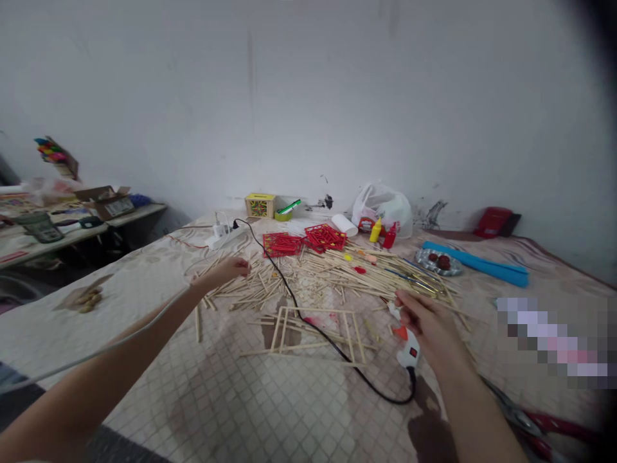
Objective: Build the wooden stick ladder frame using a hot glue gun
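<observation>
My left hand [222, 272] reaches far forward over the left edge of a heap of thin wooden sticks [332, 273], its fingers curled down onto them; whether it grips one is hidden. My right hand [427, 325] lies on a white glue gun [407, 347] with an orange nozzle, fingers bent over its top. A black cord [308, 321] runs from the gun across the table to a white power strip [222, 236]. Between my hands lies a flat frame glued from sticks [315, 331].
Red lattice panels [304, 240], yellow and red bottles [383, 233], a white plastic bag [385, 204] and a small patterned box [259, 206] stand at the back. A blue roll [477, 265] and a foil plate [438, 262] lie right. Red-handled pliers [540, 424] lie near right. A cluttered side table [62, 225] stands left.
</observation>
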### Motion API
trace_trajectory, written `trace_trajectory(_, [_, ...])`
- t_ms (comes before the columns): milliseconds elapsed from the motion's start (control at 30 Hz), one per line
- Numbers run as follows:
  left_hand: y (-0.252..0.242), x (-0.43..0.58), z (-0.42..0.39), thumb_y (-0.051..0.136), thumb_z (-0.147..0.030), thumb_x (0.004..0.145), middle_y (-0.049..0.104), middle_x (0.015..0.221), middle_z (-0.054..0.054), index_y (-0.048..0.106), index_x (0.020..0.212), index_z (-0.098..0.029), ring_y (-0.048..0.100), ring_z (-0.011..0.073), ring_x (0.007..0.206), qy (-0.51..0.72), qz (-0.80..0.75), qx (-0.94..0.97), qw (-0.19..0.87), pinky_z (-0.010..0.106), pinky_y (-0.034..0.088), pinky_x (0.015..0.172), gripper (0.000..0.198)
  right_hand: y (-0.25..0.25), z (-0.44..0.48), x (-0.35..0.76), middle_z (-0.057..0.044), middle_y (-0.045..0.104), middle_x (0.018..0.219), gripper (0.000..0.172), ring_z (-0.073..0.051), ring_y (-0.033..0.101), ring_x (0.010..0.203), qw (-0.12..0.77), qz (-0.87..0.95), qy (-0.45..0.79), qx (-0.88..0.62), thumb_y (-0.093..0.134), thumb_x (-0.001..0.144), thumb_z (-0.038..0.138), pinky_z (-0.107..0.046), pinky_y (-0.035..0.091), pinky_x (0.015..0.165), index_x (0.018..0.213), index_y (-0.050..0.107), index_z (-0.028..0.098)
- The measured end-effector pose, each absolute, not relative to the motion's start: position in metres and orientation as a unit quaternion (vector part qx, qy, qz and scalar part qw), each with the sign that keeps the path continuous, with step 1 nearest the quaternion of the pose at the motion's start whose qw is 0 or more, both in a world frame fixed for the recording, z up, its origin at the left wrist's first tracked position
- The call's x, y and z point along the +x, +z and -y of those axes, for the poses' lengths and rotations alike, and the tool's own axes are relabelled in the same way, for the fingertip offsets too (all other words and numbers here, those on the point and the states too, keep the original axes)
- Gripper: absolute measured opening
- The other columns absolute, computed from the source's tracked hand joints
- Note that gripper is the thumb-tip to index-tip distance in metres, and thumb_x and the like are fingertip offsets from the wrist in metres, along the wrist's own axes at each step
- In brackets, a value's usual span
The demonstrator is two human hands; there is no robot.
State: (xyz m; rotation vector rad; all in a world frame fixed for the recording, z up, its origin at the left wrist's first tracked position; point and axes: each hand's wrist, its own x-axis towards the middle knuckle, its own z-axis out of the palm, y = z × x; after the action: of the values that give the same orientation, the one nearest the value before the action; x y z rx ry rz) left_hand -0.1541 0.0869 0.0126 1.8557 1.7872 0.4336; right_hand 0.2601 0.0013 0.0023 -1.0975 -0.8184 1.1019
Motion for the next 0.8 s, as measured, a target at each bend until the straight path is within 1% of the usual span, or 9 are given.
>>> trace_trajectory(100, [0.016,-0.125,-0.063,0.051,-0.033,0.080,0.059,0.062,0.000,0.061,0.071,-0.011,0.053,0.0096,0.055,0.176,-0.626,0.688,0.321,0.023,0.043,0.053,0.026,0.000,-0.003,0.262,0.000,0.059,0.059,0.026,-0.004,0.041,0.041,0.641,0.358,0.485,-0.476,0.079,0.050,0.032,-0.015,0.031,0.031,0.066,0.066,0.015])
trace_trajectory(167, [0.014,-0.103,-0.044,0.055,-0.038,0.074,0.058,0.055,-0.001,0.063,0.064,-0.013,0.050,0.0087,0.049,0.177,-0.600,0.690,0.363,0.020,0.038,0.048,0.028,-0.001,-0.003,0.262,0.000,0.059,0.059,0.026,-0.004,0.040,0.039,0.641,0.360,0.483,-0.475,0.078,0.050,0.033,-0.016,0.028,0.029,0.065,0.066,0.016])
trace_trajectory(300, [0.003,-0.069,-0.014,0.057,-0.043,0.068,0.059,0.051,-0.001,0.064,0.057,-0.014,0.045,0.0072,0.045,0.161,-0.563,0.690,0.426,0.018,0.033,0.044,0.031,0.001,-0.003,0.261,0.001,0.057,0.055,0.025,-0.004,0.039,0.037,0.640,0.370,0.473,-0.479,0.077,0.051,0.034,-0.016,0.022,0.027,0.061,0.064,0.016])
trace_trajectory(467, [-0.012,-0.052,-0.006,0.059,-0.043,0.065,0.060,0.050,0.000,0.065,0.057,-0.014,0.044,0.0070,0.042,0.149,-0.558,0.682,0.448,0.018,0.029,0.041,0.031,0.002,-0.003,0.257,0.002,0.058,0.055,0.024,-0.003,0.039,0.036,0.633,0.381,0.475,-0.479,0.075,0.052,0.035,-0.017,0.019,0.029,0.062,0.063,0.016])
trace_trajectory(533, [-0.016,-0.051,-0.007,0.059,-0.042,0.065,0.060,0.048,0.001,0.065,0.055,-0.014,0.045,0.0074,0.041,0.142,-0.562,0.679,0.451,0.018,0.030,0.040,0.030,0.003,-0.002,0.255,0.002,0.058,0.055,0.024,-0.003,0.039,0.036,0.629,0.389,0.475,-0.477,0.074,0.053,0.035,-0.017,0.018,0.030,0.061,0.063,0.016])
trace_trajectory(667, [-0.022,-0.051,-0.008,0.060,-0.040,0.063,0.063,0.050,0.002,0.066,0.057,-0.015,0.052,0.0105,0.042,0.123,-0.570,0.673,0.455,0.019,0.036,0.042,0.027,0.003,-0.002,0.254,0.002,0.059,0.057,0.024,-0.003,0.041,0.038,0.630,0.390,0.479,-0.471,0.074,0.053,0.035,-0.017,0.021,0.032,0.063,0.063,0.016])
trace_trajectory(800, [-0.024,-0.049,-0.005,0.061,-0.041,0.061,0.065,0.052,0.002,0.067,0.057,-0.016,0.050,0.0093,0.038,0.114,-0.588,0.675,0.431,0.019,0.033,0.039,0.025,0.003,-0.002,0.254,0.002,0.059,0.056,0.025,-0.003,0.041,0.037,0.630,0.390,0.483,-0.466,0.074,0.053,0.035,-0.018,0.020,0.032,0.064,0.064,0.015])
